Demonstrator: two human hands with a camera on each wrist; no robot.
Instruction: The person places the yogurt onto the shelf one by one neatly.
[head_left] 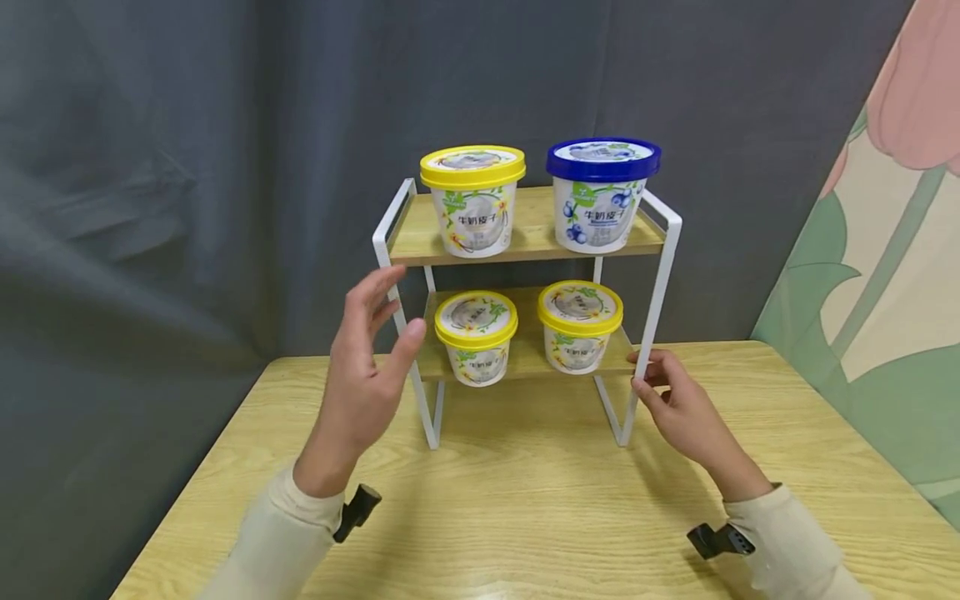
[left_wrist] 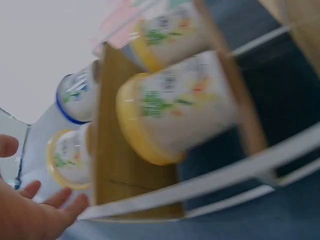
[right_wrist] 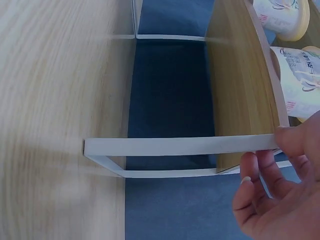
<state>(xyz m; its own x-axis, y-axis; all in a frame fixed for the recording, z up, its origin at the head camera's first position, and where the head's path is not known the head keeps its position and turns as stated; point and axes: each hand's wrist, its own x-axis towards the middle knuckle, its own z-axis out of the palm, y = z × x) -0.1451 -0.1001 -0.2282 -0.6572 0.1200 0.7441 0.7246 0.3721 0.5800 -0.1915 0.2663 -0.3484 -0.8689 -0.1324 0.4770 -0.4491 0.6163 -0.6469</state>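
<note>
A two-tier rack (head_left: 534, 225) with white metal frames and wooden boards stands on the table. Its upper board carries a yellow-lidded tub (head_left: 476, 218) on the left and a blue-lidded tub (head_left: 598, 212) on the right. On the lower board sit two more yellow-lidded tubs, a left one (head_left: 480, 361) and a right one (head_left: 581, 346). My right hand (head_left: 688, 412) holds the rack's right front post at lower-board height, thumb in front and fingers behind, as the right wrist view shows. Beside the left post, my left hand (head_left: 365, 367) is raised with fingers spread, holding nothing.
The wooden table (head_left: 525, 508) extends in front of the rack and to both sides. A dark grey curtain (head_left: 315, 167) hangs behind and at the left. At the right is a panel with a pink flower print (head_left: 885, 275). The left wrist view is blurred.
</note>
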